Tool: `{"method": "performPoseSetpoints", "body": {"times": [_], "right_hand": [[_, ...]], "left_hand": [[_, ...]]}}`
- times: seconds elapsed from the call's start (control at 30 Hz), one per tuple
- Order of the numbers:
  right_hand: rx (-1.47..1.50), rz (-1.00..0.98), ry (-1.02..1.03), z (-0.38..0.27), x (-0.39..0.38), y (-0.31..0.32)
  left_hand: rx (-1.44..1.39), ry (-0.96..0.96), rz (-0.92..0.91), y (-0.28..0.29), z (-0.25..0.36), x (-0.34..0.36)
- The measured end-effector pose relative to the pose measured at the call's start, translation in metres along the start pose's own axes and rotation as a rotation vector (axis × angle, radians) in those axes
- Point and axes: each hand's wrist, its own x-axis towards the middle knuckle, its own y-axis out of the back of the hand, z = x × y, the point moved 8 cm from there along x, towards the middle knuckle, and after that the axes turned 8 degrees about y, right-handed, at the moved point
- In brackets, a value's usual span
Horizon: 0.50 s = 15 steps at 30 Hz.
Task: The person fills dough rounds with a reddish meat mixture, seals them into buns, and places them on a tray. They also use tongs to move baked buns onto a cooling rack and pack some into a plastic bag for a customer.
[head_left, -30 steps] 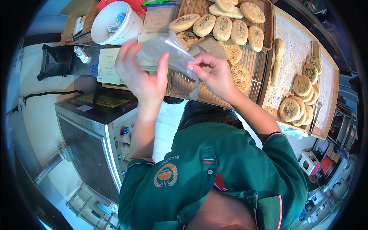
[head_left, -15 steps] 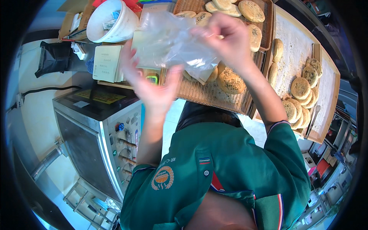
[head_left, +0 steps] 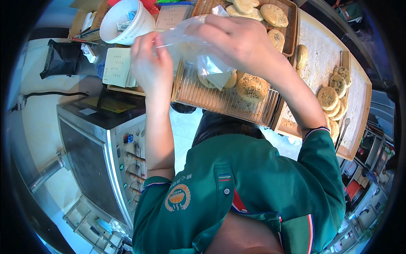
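Observation:
A clear plastic bag (head_left: pixel 186 34) is stretched between my two hands above the near end of a wire rack (head_left: pixel 237 109). My left hand (head_left: pixel 153 59) pinches the bag's left edge between thumb and fingers. Bent over the bag's right side, my right hand (head_left: pixel 237 40) grips it, with its fingertips partly hidden behind the knuckles. The lower part of the bag hangs over round flatbreads on the rack. One seed-topped flatbread (head_left: pixel 252 88) lies there just below my right wrist. A pale flat piece shows inside or behind the bag; I cannot tell which.
Behind the rack stands a wicker tray (head_left: pixel 292 25) of flatbreads. To the right, a floured wooden tray (head_left: pixel 315 38) holds a row of seeded flatbreads (head_left: pixel 328 98) and a dark whisk. At left are a white bucket (head_left: pixel 127 23), stacked paper bags (head_left: pixel 117 67) and a steel oven (head_left: pixel 84 139).
My left hand has gone from spread fingers to a pinch on the bag's edge. My right hand has turned over and moved left. The bag is now drawn between both.

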Motion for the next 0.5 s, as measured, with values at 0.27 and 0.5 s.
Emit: {"method": "performPoseSetpoints", "body": {"times": [0.27,0.5], "right_hand": [[0.574,0.172,-0.87,0.116,-0.079,-0.001],[0.64,-0.432,-1.276,0.044,-0.19,-0.103]], "left_hand": [[-2.123,0.491,-0.501,-0.005,-0.072,-0.035],[-0.9,0.737,-0.096,-0.088,-0.101,-0.124]]}}
